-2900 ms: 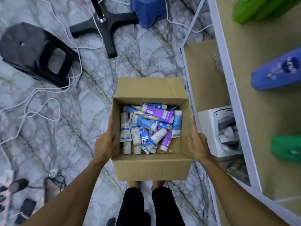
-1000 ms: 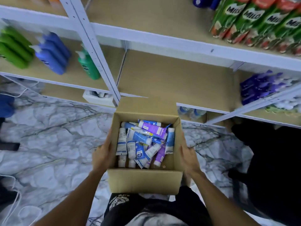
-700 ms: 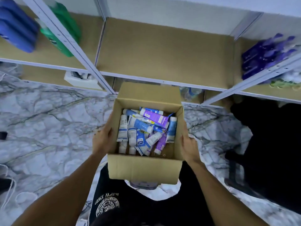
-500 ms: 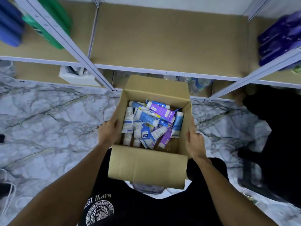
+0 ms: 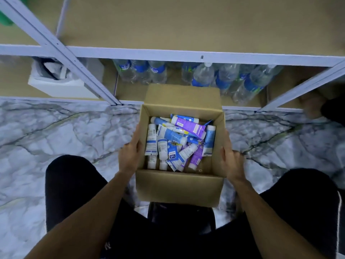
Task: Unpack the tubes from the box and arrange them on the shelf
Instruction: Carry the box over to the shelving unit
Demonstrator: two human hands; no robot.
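An open cardboard box [image 5: 179, 186] sits between my knees, low in front of the shelf. Several tubes [image 5: 177, 141], white, blue and purple, lie jumbled inside it. My left hand [image 5: 129, 154] grips the box's left wall, thumb up along the rim. On the opposite wall my right hand [image 5: 230, 157] grips the same way. The fingers of both hands are hidden behind the cardboard. A bare tan shelf board [image 5: 186, 25] with a pale metal front rail spans the top of the view.
Several water bottles [image 5: 203, 75] lie on the lowest shelf just beyond the box. A white container [image 5: 61, 86] stands there to the left, behind a slanted shelf post [image 5: 61, 51]. Marble-patterned floor [image 5: 56, 131] lies on both sides. A dark object [image 5: 334, 113] is at the right edge.
The box came away from the open floor to the shelf front and then sank low. My view dropped with it, so my knees frame the box. Both hands kept their hold.
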